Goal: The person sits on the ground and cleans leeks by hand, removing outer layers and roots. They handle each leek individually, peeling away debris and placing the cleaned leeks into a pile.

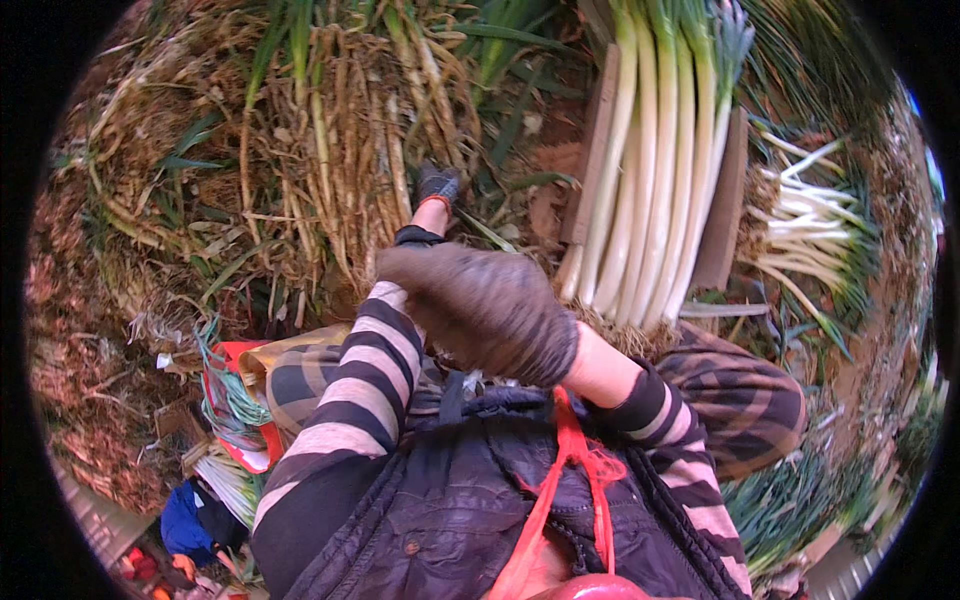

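Observation:
My left hand [439, 186], in a dark knit glove with a red cuff edge, reaches to the right side of a heap of untrimmed, dirt-brown green onions [352, 165]. Its fingers are partly hidden among the stalks, so a grip cannot be made out. Closer to the camera, my right hand [480, 309] wears a brown, soiled glove and is motion-blurred. It crosses in front of my left forearm, and its fingers cannot be told apart. To its right lies a row of cleaned white-stemmed green onions [652, 187], roots towards me, between two wooden boards [724, 217].
Another pile of cleaned onions [810, 217] lies at the far right. Beside my left knee is a red-and-white bag [255, 442] with tangled green twine [232, 409]. Dry peelings [97, 390] cover the ground at left. A red cord [559, 465] hangs down my front.

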The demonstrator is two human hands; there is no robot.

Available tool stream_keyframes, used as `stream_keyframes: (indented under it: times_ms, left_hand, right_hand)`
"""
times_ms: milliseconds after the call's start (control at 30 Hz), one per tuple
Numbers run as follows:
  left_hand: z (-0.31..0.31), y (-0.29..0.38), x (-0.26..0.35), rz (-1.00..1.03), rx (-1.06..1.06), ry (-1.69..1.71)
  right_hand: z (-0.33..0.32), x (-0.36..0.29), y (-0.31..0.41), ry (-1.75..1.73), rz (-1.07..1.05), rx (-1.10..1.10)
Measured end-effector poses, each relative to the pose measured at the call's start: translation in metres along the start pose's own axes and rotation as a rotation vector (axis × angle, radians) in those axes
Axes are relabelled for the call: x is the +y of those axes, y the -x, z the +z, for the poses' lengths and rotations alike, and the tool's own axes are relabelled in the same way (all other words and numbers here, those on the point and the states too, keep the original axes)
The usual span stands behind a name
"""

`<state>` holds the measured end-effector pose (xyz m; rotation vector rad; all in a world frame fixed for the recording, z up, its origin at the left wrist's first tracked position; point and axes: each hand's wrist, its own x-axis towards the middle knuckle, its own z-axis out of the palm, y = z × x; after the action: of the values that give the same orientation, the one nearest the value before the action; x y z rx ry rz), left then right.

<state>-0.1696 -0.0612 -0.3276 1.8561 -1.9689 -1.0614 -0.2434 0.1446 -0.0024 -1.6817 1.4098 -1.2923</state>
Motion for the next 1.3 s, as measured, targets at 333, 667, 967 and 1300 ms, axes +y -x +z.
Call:
stream_keyframes:
  times_ms: [333,667,967,1300]
  left_hand:
    - [-0.063,0.036,0.045,0.067,0.045,0.318]
    - [-0.136,0.139,0.116,0.296,-0.073,0.139]
    - [-0.136,0.103,0.041,0.153,-0.062,-0.306]
    - [-0.210,0.079,0.168,0.186,-0.201,1.334]
  right_hand:
    - [0.007,0.145,0.034,0.271,0.513,0.160]
    - [0.052,0.176,0.043,-0.704,0.638,0.201]
    - [0.027,0.117,0.043,-0.536,0.522,0.320]
    - [0.037,0.013,0.083,-0.028,-0.015,0.279]
